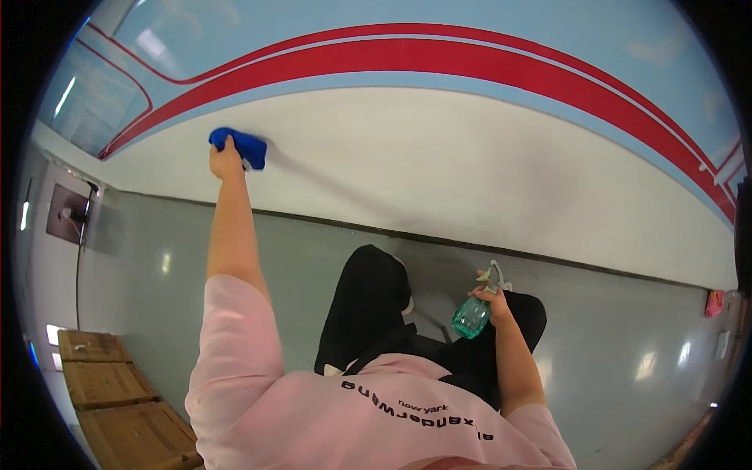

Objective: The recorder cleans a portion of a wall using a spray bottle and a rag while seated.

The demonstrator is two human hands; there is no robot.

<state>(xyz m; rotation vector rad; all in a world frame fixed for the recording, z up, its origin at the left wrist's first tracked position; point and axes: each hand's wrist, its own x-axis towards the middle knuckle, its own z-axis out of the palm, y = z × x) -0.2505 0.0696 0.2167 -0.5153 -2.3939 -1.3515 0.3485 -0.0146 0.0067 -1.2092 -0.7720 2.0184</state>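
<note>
Two items held. Left hand (225, 161): fingers clamped on blue cloth (247, 149), against white wall panel (392, 157), toward upper left corner. Right hand (497, 302): fingers wrapped round green spray bottle (471, 318). Wiping apparently underway; next stroke likely calls for even pressure.

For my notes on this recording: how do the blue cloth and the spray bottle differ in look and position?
The blue cloth is opaque and bunched; the spray bottle has a see-through green body. The cloth is at the white wall section, in the left hand; the bottle is near the right knee, in the right hand. Both are held.
</note>
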